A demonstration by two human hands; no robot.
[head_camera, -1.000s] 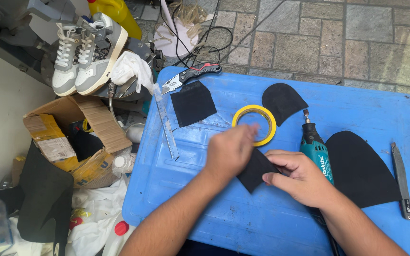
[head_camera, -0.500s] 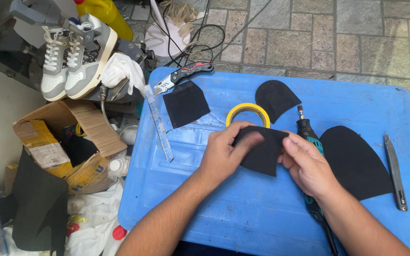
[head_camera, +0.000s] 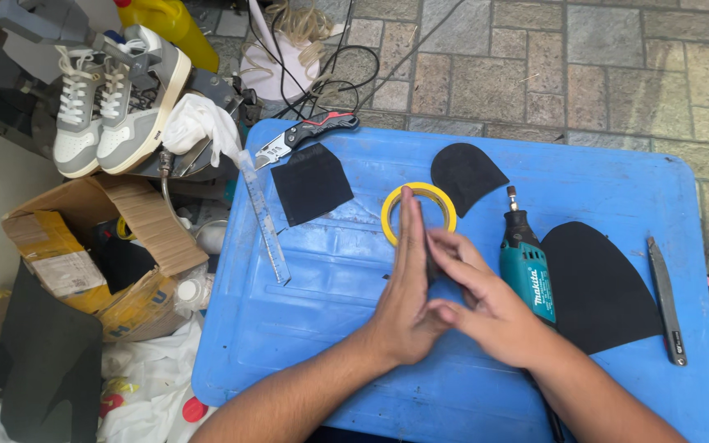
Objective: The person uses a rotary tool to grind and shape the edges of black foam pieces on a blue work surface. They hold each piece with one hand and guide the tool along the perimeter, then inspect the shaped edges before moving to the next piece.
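Observation:
My left hand (head_camera: 408, 283) and my right hand (head_camera: 486, 299) are pressed together palm to palm over the blue table (head_camera: 322, 328), with a black rubber piece (head_camera: 431, 267) squeezed between them; only a thin dark edge of it shows. The fingertips of my left hand reach over the yellow tape roll (head_camera: 418, 215). A teal rotary tool (head_camera: 527, 267) lies just right of my right hand.
On the table lie a black square piece (head_camera: 312, 184), a rounded black heel piece (head_camera: 465, 174), a large black sole piece (head_camera: 596, 287), a clear ruler (head_camera: 266, 226), a utility knife (head_camera: 305, 135) and a metal file (head_camera: 666, 299). Sneakers (head_camera: 116, 98) and a cardboard box (head_camera: 84, 254) stand left.
The black piece, held flat on the table and then lifted between both hands, is now sandwiched upright between my palms.

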